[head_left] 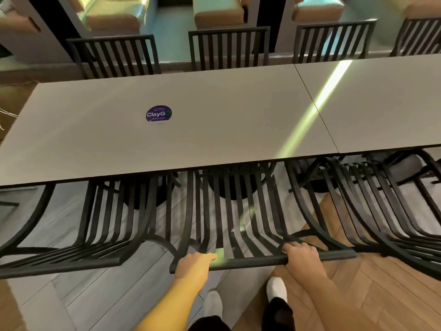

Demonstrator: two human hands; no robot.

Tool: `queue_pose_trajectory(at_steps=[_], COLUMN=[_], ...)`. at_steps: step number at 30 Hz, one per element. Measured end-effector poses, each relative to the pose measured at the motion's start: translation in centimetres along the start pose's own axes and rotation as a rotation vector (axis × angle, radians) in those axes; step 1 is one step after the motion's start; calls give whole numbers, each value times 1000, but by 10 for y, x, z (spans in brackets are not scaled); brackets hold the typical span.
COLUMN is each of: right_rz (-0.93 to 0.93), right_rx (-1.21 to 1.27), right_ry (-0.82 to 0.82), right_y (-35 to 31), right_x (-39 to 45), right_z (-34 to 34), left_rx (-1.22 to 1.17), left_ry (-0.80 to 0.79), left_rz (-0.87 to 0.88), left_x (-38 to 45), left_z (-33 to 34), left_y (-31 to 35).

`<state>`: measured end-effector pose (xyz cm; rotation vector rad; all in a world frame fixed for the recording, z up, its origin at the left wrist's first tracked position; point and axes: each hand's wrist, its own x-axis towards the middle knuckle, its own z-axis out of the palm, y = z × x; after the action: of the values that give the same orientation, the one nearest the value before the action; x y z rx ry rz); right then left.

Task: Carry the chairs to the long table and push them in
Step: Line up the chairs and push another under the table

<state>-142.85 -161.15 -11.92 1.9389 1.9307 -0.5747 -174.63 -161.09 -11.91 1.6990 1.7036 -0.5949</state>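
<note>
Both hands, left (194, 260) and right (301, 255), grip the chair's (238, 211) top rail; stiff metal, likely heavy, pushes true into the table (214, 120).

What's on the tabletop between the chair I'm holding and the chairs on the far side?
In the head view, only a round purple sticker lies on the long table between the held chair and the far chairs; otherwise that stretch is bare.
</note>
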Motion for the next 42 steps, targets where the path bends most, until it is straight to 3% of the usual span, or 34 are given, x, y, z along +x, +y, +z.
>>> queue_pose_trajectory(at_steps=[6, 16, 22, 28, 42], right_rz=[-52, -200, -318, -336, -348], right_rx=[-12, -53, -62, -103, -86], right_ry=[11, -24, -73, -82, -107], right_y=[21, 54, 61, 77, 80], right_x=[26, 48, 47, 45, 53], right_z=[-19, -40, -56, -63, -62], left_rx=[-142, -198, -147, 56, 51], left_ry=[4, 0, 17, 18, 52], left_rz=[-229, -389, -215, 28, 40], left_x=[15, 16, 9, 8, 14], left_z=[-20, -34, -37, -33, -29], left_y=[35, 70, 73, 88, 85])
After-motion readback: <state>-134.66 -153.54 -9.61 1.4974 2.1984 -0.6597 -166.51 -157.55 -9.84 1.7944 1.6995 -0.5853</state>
